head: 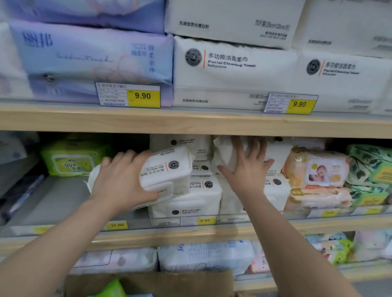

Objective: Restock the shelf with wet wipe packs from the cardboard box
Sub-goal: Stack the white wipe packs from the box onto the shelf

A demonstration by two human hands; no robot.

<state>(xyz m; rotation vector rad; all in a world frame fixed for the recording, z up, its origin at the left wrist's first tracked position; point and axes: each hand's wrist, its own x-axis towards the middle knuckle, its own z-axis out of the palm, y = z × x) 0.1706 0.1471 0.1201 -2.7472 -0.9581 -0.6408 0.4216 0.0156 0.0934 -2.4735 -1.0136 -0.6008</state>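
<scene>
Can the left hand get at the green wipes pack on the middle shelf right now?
Probably not yet: the left hand is closed around a white pack. The path to the green pack looks unobstructed.

2 bare forearms, no sleeves, left hand [123, 179], right hand [248, 169], no rings

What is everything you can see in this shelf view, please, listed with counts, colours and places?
Purple packs: several, top shelf left.
White towel packs: several, top shelf right.
Price tags: two, yellow, top shelf edge.
Green pack: one, middle shelf left.
White wipe packs: a stack, middle shelf centre.
Peach packs: two, stacked, right of the stack.
Box: one, brown cardboard, below, packs inside.
Left hand: grips a white pack.
Right hand: presses a stacked white pack.
</scene>
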